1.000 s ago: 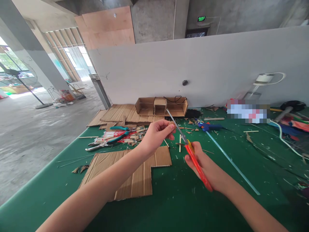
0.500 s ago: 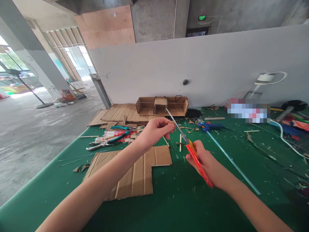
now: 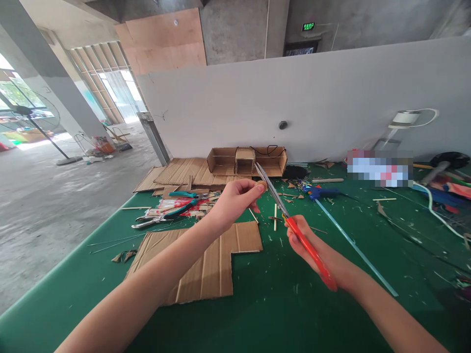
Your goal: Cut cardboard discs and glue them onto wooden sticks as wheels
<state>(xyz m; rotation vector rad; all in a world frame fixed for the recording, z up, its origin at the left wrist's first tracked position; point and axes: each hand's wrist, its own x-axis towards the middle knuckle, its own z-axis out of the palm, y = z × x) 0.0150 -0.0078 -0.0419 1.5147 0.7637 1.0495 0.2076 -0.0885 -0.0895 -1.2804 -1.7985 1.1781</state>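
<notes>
The right hand point(image 3: 312, 247) grips the red-handled scissors point(image 3: 294, 230), whose blades have tilted slightly steeper and shifted right since half a second ago. The left hand point(image 3: 235, 201) stays pinched on a small cardboard piece point(image 3: 262, 185), touching the blades above the green table point(image 3: 275, 304). The notched cardboard sheet point(image 3: 206, 264) lies unmoved below.

Scissors point(image 3: 294, 230) – shiny metal blades, glossy red plastic handles, matt ribbed cardboard sheet point(image 3: 206, 260) – matt green table cover point(image 3: 287, 314)
</notes>
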